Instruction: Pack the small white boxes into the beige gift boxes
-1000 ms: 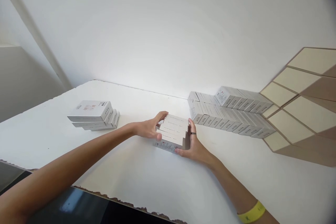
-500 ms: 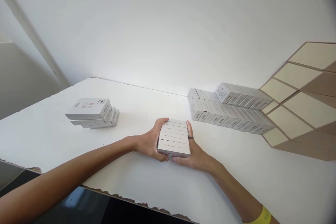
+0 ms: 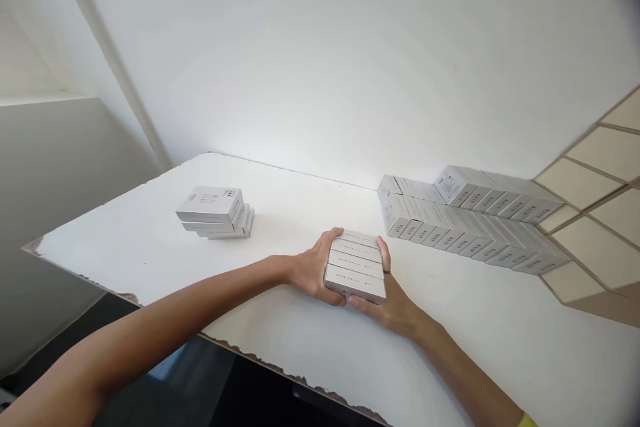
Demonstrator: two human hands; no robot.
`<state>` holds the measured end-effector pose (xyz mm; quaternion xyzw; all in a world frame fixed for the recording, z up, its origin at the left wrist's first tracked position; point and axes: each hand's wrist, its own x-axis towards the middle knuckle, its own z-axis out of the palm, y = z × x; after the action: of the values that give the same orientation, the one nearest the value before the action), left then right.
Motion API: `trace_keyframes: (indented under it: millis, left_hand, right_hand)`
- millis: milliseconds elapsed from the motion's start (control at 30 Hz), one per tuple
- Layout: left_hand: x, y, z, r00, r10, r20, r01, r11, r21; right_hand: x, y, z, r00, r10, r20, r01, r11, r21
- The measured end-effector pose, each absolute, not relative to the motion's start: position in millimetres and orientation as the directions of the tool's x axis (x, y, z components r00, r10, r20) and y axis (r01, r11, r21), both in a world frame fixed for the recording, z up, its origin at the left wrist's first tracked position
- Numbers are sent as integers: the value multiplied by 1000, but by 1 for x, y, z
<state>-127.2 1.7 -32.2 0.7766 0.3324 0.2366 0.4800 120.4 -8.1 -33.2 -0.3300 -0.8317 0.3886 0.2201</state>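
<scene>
Both of my hands clasp a small bundle of white boxes (image 3: 356, 265) standing side by side just above the white table (image 3: 280, 327). My left hand (image 3: 311, 271) presses the bundle's left end, fingers curled over the far top edge. On the opposite end sits my right hand (image 3: 395, 297), with a dark ring on one finger. The boxes show narrow printed faces toward me.
A low stack of three white boxes (image 3: 216, 212) lies at the left of the table. Along the back wall at the right, long rows of the same boxes (image 3: 465, 217) stand packed together. A brown cardboard divider grid (image 3: 590, 213) leans at the far right. The table's near edge (image 3: 280, 373) is ragged.
My hands squared the fanned boxes into a tight bundle and drew it a little toward me. The camera has swung left, so everything sits further right in view.
</scene>
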Motion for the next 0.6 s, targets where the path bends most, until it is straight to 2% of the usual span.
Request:
trace_keyframes:
  millis: [100, 400, 600]
  left_hand:
    - [-126, 5, -39, 648, 759, 64, 268, -306, 913]
    - [-124, -3, -17, 590, 792, 155, 198, -328, 924]
    - [-142, 3, 20, 544, 806, 236, 292, -445, 847]
  right_hand:
    - [120, -3, -36, -716, 693, 87, 378, 489, -786]
    - [111, -16, -26, -532, 845, 59, 293, 249, -923]
    - [92, -11, 7, -534, 835, 133, 193, 274, -942]
